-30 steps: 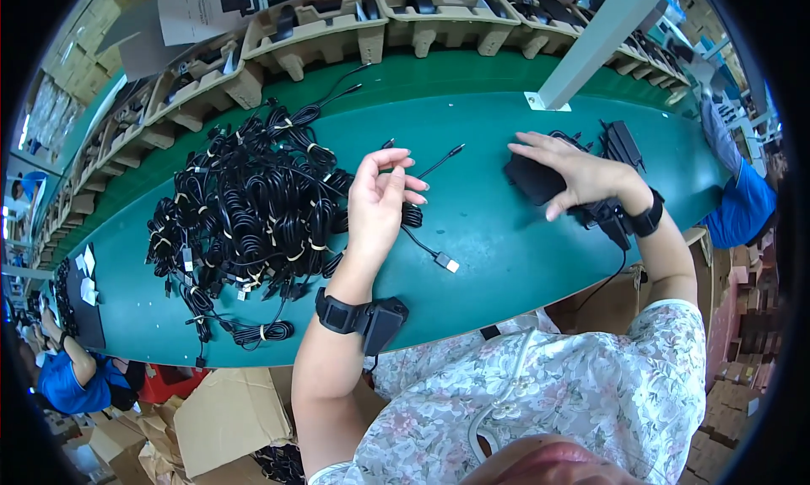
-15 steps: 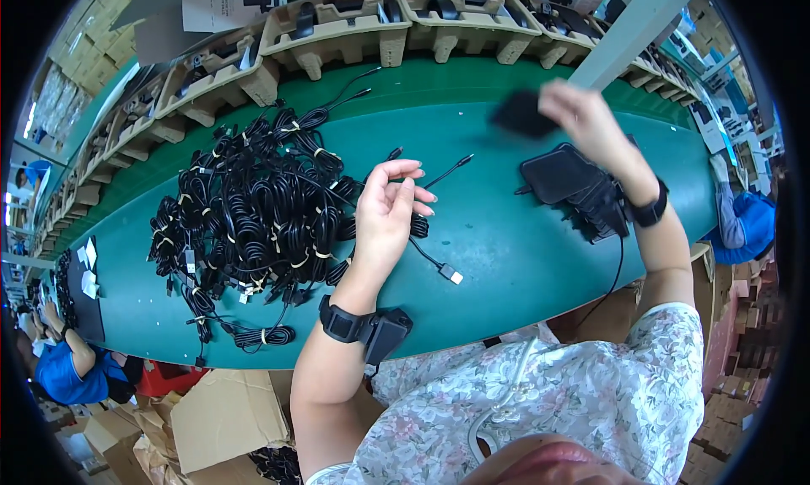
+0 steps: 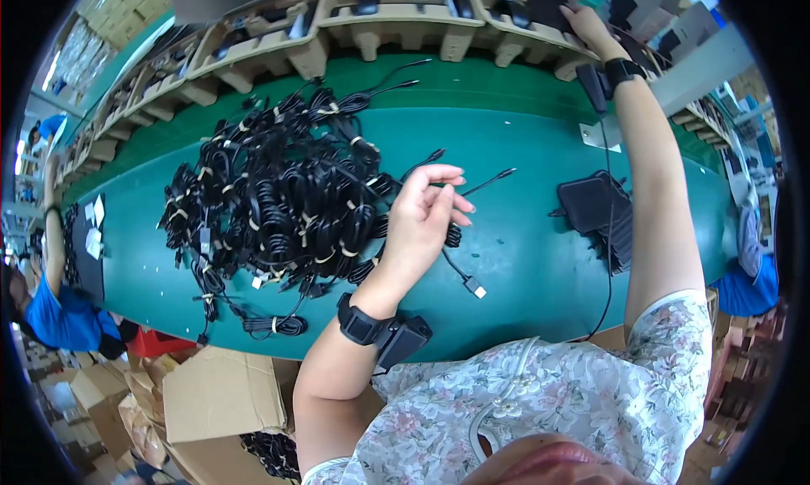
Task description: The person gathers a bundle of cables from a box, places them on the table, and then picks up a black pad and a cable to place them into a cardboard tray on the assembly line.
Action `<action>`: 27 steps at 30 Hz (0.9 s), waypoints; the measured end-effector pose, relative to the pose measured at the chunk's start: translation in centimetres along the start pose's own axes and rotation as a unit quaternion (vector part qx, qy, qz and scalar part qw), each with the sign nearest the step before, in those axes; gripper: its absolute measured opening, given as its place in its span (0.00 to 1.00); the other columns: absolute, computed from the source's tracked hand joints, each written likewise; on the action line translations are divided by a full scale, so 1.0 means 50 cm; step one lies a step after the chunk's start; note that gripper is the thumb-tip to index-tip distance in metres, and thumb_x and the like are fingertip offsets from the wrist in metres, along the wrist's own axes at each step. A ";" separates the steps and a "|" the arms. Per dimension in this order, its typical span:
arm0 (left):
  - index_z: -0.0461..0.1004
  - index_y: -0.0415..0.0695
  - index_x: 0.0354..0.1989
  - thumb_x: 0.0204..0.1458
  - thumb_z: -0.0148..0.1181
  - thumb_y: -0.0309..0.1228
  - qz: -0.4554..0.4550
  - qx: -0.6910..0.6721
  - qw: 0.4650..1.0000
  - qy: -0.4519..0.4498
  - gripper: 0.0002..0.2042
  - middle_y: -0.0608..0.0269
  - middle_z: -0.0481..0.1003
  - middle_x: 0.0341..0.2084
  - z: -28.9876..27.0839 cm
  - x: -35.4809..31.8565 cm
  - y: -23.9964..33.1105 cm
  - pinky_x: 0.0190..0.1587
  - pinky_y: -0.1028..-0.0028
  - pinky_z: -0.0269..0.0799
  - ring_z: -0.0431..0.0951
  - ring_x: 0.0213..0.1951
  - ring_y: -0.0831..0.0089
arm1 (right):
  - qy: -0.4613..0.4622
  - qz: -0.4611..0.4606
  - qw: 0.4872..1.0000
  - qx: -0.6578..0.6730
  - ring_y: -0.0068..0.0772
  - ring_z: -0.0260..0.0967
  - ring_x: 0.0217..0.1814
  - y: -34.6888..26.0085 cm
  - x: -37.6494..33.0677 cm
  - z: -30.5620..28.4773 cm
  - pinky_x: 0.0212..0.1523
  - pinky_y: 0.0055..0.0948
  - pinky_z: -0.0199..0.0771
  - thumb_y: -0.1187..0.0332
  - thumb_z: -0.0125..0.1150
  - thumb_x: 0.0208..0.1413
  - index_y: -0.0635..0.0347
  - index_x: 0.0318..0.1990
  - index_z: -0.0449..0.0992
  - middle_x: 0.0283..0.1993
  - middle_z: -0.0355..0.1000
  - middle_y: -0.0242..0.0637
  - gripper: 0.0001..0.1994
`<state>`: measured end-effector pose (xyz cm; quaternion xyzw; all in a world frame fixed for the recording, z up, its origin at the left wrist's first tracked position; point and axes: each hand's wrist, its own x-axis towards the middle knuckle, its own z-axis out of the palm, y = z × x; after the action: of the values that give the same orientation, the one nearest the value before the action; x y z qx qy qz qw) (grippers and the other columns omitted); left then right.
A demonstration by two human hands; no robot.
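Head view: black pad (image 3: 544,11) is lying in a tray (image 3: 530,48), right hand (image 3: 584,25) touching its edge; cannot tell if pinching. Left hand (image 3: 424,219) is resting half-curled at a cable (image 3: 454,235), grip unclear, beside the cable pile (image 3: 283,202). More pads (image 3: 593,203) are lying on the green bench (image 3: 523,304).

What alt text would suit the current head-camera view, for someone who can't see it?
A person's right hand touches a dark flat piece at a brown moulded tray, in a row along a green worktable. The left hand, loosely curled, is at the right edge of a heap of bundled black cables. Flat black pieces lie stacked farther right.
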<state>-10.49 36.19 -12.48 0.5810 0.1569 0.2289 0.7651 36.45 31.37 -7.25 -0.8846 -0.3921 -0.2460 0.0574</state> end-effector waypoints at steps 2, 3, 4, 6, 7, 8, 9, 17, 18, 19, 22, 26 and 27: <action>0.64 0.37 0.44 0.56 0.42 0.20 0.009 0.001 1.000 -0.012 0.09 0.56 0.69 0.37 -0.003 0.002 -0.003 0.30 0.79 0.74 0.75 0.30 0.75 | 0.004 -0.164 0.974 -0.155 0.47 0.69 0.34 -0.045 -0.023 -0.025 0.34 0.39 0.70 0.64 0.53 0.52 0.60 0.37 0.72 0.31 0.70 0.45 0.10; 0.64 0.37 0.44 0.56 0.42 0.20 0.011 -0.001 1.000 -0.004 0.09 0.56 0.69 0.37 -0.003 0.001 -0.005 0.30 0.79 0.74 0.75 0.30 0.75 | 0.110 -0.110 0.977 -0.146 0.47 0.69 0.36 -0.087 -0.039 -0.054 0.36 0.40 0.70 0.65 0.54 0.51 0.60 0.37 0.73 0.33 0.70 0.45 0.10; 0.64 0.37 0.43 0.55 0.42 0.20 0.013 0.004 1.000 -0.001 0.08 0.57 0.69 0.36 -0.001 -0.001 -0.004 0.29 0.79 0.74 0.75 0.29 0.76 | 0.217 -0.055 0.965 -0.133 0.47 0.68 0.39 -0.134 -0.051 -0.078 0.37 0.40 0.70 0.65 0.54 0.49 0.59 0.37 0.73 0.35 0.70 0.44 0.10; 0.66 0.37 0.40 0.54 0.42 0.19 0.016 0.009 1.000 0.000 0.08 0.58 0.69 0.35 0.003 0.003 -0.008 0.28 0.79 0.74 0.75 0.28 0.76 | 0.199 -0.125 0.972 -0.002 0.47 0.67 0.41 -0.217 -0.069 -0.098 0.39 0.39 0.69 0.66 0.55 0.50 0.59 0.38 0.72 0.36 0.69 0.44 0.09; 0.66 0.37 0.40 0.54 0.42 0.19 0.018 0.005 1.000 0.006 0.08 0.58 0.69 0.35 0.006 0.004 -0.012 0.28 0.79 0.74 0.75 0.28 0.76 | 0.169 -0.184 0.960 0.125 0.47 0.67 0.43 -0.262 -0.083 -0.105 0.40 0.38 0.68 0.68 0.56 0.50 0.60 0.39 0.71 0.38 0.68 0.44 0.09; 0.66 0.37 0.40 0.54 0.41 0.19 0.017 0.018 1.000 -0.002 0.08 0.58 0.70 0.33 0.007 0.001 -0.012 0.29 0.79 0.73 0.75 0.28 0.76 | 0.176 -0.251 0.936 0.174 0.47 0.66 0.42 -0.321 -0.103 -0.108 0.41 0.38 0.68 0.68 0.56 0.50 0.60 0.39 0.71 0.38 0.68 0.43 0.09; 0.67 0.37 0.39 0.55 0.41 0.18 0.016 0.033 0.999 -0.010 0.08 0.59 0.71 0.32 0.005 0.000 -0.013 0.30 0.79 0.73 0.75 0.28 0.76 | 0.184 -0.315 0.904 0.222 0.47 0.66 0.42 -0.388 -0.123 -0.112 0.42 0.37 0.67 0.69 0.56 0.50 0.60 0.39 0.71 0.38 0.68 0.42 0.10; 0.69 0.37 0.31 0.54 0.39 0.18 0.027 0.077 0.995 -0.059 0.09 0.60 0.72 0.25 0.003 0.005 -0.010 0.29 0.79 0.72 0.75 0.26 0.78 | -0.165 -0.384 0.846 0.329 0.45 0.67 0.40 -0.669 -0.171 -0.068 0.42 0.35 0.67 0.58 0.59 0.50 0.61 0.38 0.69 0.35 0.69 0.43 0.16; 0.69 0.37 0.30 0.54 0.39 0.18 0.018 0.082 0.994 -0.063 0.09 0.59 0.72 0.24 0.000 0.004 -0.006 0.29 0.79 0.72 0.75 0.26 0.78 | -0.198 -0.379 0.850 0.307 0.44 0.67 0.39 -0.677 -0.175 -0.088 0.41 0.34 0.68 0.57 0.59 0.50 0.62 0.37 0.68 0.35 0.69 0.42 0.17; 0.69 0.37 0.30 0.54 0.39 0.18 0.023 0.080 0.995 -0.054 0.09 0.59 0.72 0.24 -0.001 0.003 -0.007 0.29 0.79 0.72 0.75 0.26 0.78 | -0.231 -0.372 0.854 0.283 0.44 0.67 0.39 -0.679 -0.179 -0.108 0.41 0.33 0.68 0.55 0.59 0.50 0.62 0.35 0.68 0.35 0.69 0.42 0.18; 0.67 0.35 0.29 0.51 0.41 0.17 0.054 0.070 0.995 -0.057 0.06 0.59 0.69 0.25 0.008 -0.001 -0.011 0.24 0.75 0.72 0.73 0.22 0.75 | -0.248 -0.366 0.866 0.235 0.41 0.67 0.37 -0.642 -0.204 -0.181 0.40 0.32 0.68 0.52 0.57 0.51 0.62 0.33 0.65 0.33 0.69 0.40 0.19; 0.66 0.36 0.40 0.57 0.43 0.25 0.062 0.075 0.994 -0.045 0.07 0.61 0.72 0.24 0.010 -0.005 -0.013 0.25 0.80 0.71 0.72 0.22 0.80 | -0.337 -0.132 0.747 0.557 0.33 0.67 0.39 -0.557 -0.241 -0.220 0.41 0.29 0.68 0.54 0.51 0.57 0.61 0.34 0.63 0.31 0.69 0.35 0.17; 0.66 0.36 0.40 0.57 0.43 0.25 0.066 0.073 0.994 -0.052 0.07 0.61 0.72 0.24 0.013 -0.004 -0.009 0.25 0.80 0.71 0.72 0.22 0.80 | -0.332 -0.129 0.752 0.554 0.33 0.67 0.39 -0.538 -0.251 -0.236 0.41 0.29 0.68 0.54 0.51 0.57 0.61 0.34 0.63 0.31 0.69 0.35 0.17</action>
<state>-10.27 35.46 -12.76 0.6559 0.0941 0.2362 0.7107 5.27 37.98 -5.45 -0.6646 -0.5645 0.3185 0.3718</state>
